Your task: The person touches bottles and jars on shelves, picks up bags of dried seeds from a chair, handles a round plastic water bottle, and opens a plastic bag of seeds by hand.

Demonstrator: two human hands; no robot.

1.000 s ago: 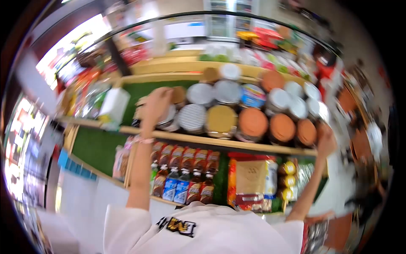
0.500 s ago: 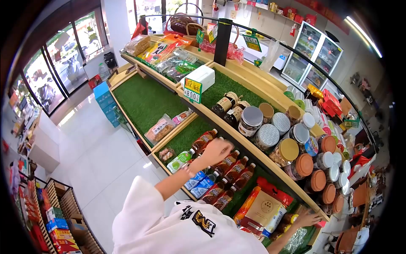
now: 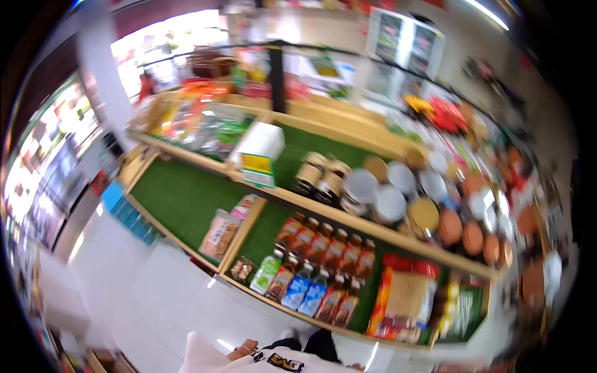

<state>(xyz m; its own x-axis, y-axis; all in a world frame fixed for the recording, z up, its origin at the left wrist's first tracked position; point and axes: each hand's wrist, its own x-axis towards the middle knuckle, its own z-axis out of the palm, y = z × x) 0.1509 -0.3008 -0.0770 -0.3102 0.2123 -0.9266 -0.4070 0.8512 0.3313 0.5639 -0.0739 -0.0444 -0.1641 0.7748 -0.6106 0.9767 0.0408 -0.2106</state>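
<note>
Green matting (image 3: 180, 189) lined the wooden stand (image 3: 435, 248), and you stood at its near side, looking down on both levels. Your left hand (image 3: 244, 348) was low, in front of the stand and well apart from it; it was too small and blurred to tell whether the fingers were spread or curled, or whether they held anything. Your right hand (image 3: 356, 367) barely showed at the bottom edge of your view, also in front of the stand, and you could not tell its state either.

Nearest to both hands were the drink bottles (image 3: 333, 252), in the middle compartment of the stand's lower level. They lay beyond your left hand and slightly to its right, touching neither hand. Two blue-labelled ones and a green-labelled one were in the row closest to you.

On the stand's lower level, a small clear pack (image 3: 242, 269) lay left of the bottles, and a brown packet (image 3: 407, 295) lay to their right. On its upper level, you had lidded jars (image 3: 424, 214) toward the right and a white box (image 3: 261, 143) farther left. Blue boxes (image 3: 127, 212) sat on the floor beside the stand's left end.
</note>
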